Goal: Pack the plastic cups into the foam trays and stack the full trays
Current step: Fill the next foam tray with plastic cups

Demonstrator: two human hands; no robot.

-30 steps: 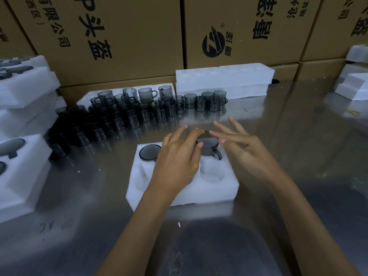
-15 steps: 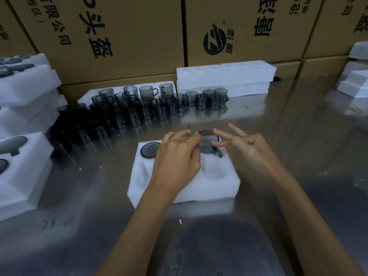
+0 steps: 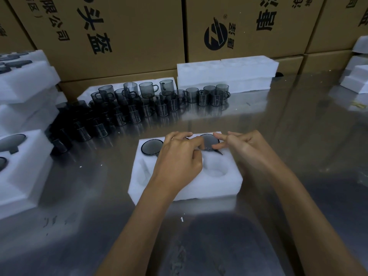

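A white foam tray with round pockets lies on the steel table in front of me. One smoky grey plastic cup sits sunk in its far left pocket. A second cup rests in the far right pocket, rim up, handle toward me. My left hand lies over the tray's middle with fingertips curled onto that cup's left rim. My right hand touches the cup's right rim with thumb and forefinger, other fingers spread. The near right pocket holds nothing.
Several loose grey cups stand in rows at the back left. Filled foam trays are stacked at the left edge, more foam blocks sit at the back and far right. Cardboard boxes wall the rear.
The cup has sunk lower into the far right pocket. Both hands have closed in on its rim, the right fingers curling from flat to a pinch.
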